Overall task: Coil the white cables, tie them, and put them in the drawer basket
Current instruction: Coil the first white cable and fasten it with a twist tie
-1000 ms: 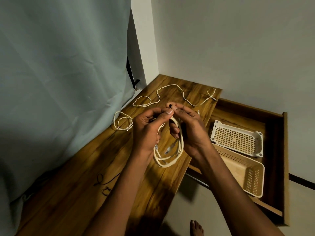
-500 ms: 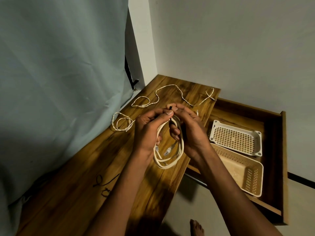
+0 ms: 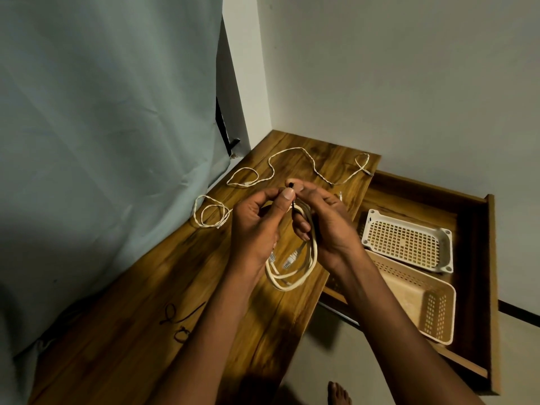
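Observation:
A coiled white cable (image 3: 292, 276) hangs between my hands above the wooden desk (image 3: 140, 317), its two plugs dangling inside the loop. My left hand (image 3: 257, 226) and my right hand (image 3: 324, 220) both pinch a thin black tie (image 3: 291, 197) at the top of the coil. A long loose white cable (image 3: 306, 162) snakes across the far end of the desk. A shorter white cable (image 3: 210, 213) lies in loops at the left edge. Two perforated baskets sit in the open drawer (image 3: 491, 258): a white one (image 3: 406, 241) and a beige one (image 3: 420, 302).
Black ties (image 3: 178, 320) lie on the desk near me. A pale curtain (image 3: 102, 141) hangs along the desk's left side. White walls meet behind the desk corner. A bare foot (image 3: 339, 393) shows on the floor below.
My hands have stayed at the top of the coil, with only small finger motion on the black tie. The view has shifted slightly.

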